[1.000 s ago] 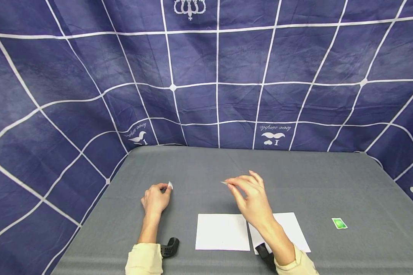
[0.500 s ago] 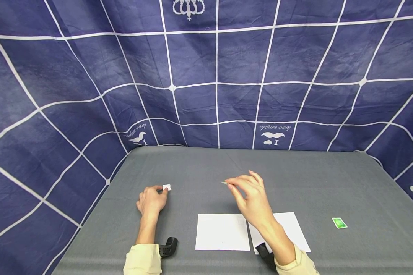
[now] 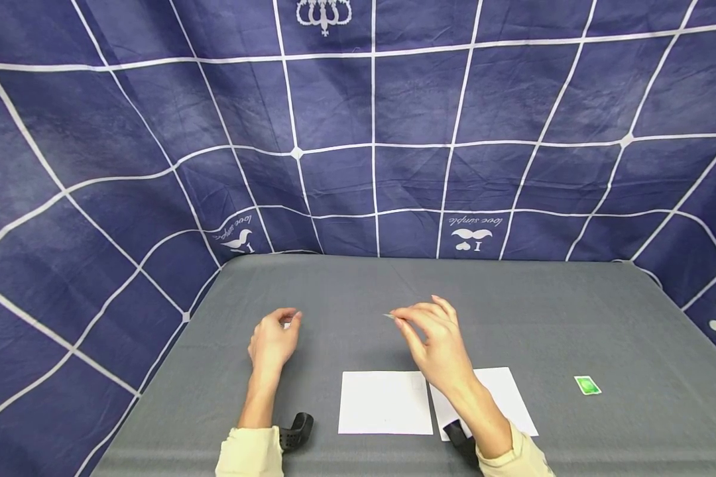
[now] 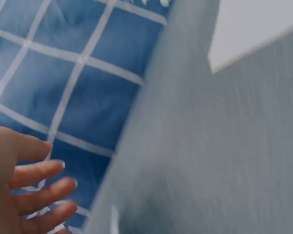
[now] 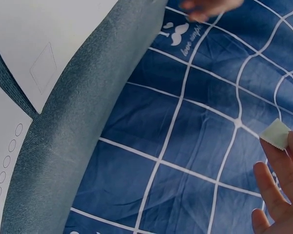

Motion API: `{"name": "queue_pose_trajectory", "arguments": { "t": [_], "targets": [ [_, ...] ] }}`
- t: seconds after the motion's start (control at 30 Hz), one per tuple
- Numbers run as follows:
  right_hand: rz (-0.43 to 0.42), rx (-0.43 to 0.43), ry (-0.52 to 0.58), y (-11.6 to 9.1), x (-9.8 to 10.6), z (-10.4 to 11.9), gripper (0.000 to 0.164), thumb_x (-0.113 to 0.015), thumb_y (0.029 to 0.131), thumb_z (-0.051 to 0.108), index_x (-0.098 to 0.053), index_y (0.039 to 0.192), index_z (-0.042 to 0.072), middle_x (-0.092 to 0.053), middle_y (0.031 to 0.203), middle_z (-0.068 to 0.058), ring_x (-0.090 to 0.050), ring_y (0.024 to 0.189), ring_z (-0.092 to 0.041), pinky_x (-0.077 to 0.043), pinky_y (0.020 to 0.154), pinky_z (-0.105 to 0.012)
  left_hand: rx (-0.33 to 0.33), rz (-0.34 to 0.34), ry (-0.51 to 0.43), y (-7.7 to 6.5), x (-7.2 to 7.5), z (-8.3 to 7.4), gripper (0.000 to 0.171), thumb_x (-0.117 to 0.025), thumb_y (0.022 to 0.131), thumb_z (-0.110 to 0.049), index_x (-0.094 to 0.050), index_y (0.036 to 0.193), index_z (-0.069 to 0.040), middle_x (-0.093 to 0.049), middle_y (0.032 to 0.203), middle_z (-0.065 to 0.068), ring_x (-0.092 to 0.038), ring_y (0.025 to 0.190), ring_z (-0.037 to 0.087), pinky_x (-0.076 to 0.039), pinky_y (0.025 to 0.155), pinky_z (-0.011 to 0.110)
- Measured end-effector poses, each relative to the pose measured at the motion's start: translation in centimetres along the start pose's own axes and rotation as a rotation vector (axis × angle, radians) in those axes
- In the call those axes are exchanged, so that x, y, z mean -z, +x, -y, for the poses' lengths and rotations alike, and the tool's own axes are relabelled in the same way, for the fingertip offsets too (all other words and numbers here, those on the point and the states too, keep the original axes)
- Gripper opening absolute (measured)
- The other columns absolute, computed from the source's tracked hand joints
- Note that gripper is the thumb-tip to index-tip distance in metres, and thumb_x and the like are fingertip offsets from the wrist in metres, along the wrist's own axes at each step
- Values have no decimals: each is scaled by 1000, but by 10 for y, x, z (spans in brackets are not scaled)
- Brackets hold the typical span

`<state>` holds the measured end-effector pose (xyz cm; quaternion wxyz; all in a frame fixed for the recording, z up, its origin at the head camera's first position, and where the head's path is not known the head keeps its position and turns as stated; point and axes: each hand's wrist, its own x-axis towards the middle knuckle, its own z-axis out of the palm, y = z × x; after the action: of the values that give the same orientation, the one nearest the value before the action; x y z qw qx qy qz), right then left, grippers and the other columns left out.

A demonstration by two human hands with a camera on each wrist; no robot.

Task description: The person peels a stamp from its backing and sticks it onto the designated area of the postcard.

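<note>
My left hand (image 3: 274,341) is over the left of the grey table with fingers apart and thumb up. A small white piece (image 3: 287,325) shows between its thumb and fingers in the head view. In the left wrist view the fingers hold nothing, and a thin white edge (image 4: 115,220) stands out against the table at the bottom. My right hand (image 3: 438,344), raised over the middle, pinches a small pale-green stamp (image 5: 275,134) with a toothed edge between thumb and forefinger. Its other fingers are spread.
Two white sheets lie side by side at the table's front: one bears a printed diamond outline (image 5: 43,68), the other a row of small ovals (image 5: 10,145). A green stamp (image 3: 587,385) rests to their right. A blue checked curtain (image 3: 346,179) hangs behind the table.
The left hand has let go of the white piece it was pinching, and its fingers have parted and lifted a little to the right. The right hand has kept its place with the stamp.
</note>
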<state>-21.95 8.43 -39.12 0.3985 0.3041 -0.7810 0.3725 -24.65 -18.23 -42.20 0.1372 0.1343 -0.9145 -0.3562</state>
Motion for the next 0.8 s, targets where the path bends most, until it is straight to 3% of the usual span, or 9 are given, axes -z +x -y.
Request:
{"name": "queue_pose_trajectory", "arguments": {
  "t": [0.17,0.3,0.4,0.47,0.8],
  "targets": [
    [1,-4,-17,-1,0,-2,18,-74,77,-3,-73,92,7,-69,83,0,-63,83,-19,-31,100,-48,-185,29,-194,-19,-3,-40,19,-66,91,-26,-74,99,-12,-71,88,1,-66,83,20,-48,73,44],
    [-8,20,-37,-2,0,-2,9,-66,90,13,-72,94,7,-69,88,-2,-62,87,-21,-29,103,-45,-324,171,-400,-39,-7,-68,16,-66,91,-21,-74,97,-8,-71,89,2,-66,85,17,-50,77,37],
    [-40,72,-60,-2,-1,-2,26,-54,99,24,-72,94,6,-68,91,-4,-61,88,-24,-30,103,-46,-362,292,-519,-51,-10,-81,20,-64,92,-20,-72,101,-4,-71,94,3,-66,88,16,-50,80,35],
    [-68,105,-72,-2,-2,-1,32,-50,100,27,-72,92,5,-68,92,-5,-61,88,-26,-32,101,-46,-367,335,-557,-57,-11,-86,22,-63,93,-21,-72,103,-3,-71,95,5,-66,89,17,-50,81,36],
    [-97,167,-32,0,-5,3,28,-56,98,26,-73,89,7,-66,90,-3,-58,87,-26,-34,95,-49,-383,330,-587,-65,-13,-94,22,-62,94,-20,-71,103,-3,-70,98,7,-66,91,19,-50,83,41]
  ]
}}
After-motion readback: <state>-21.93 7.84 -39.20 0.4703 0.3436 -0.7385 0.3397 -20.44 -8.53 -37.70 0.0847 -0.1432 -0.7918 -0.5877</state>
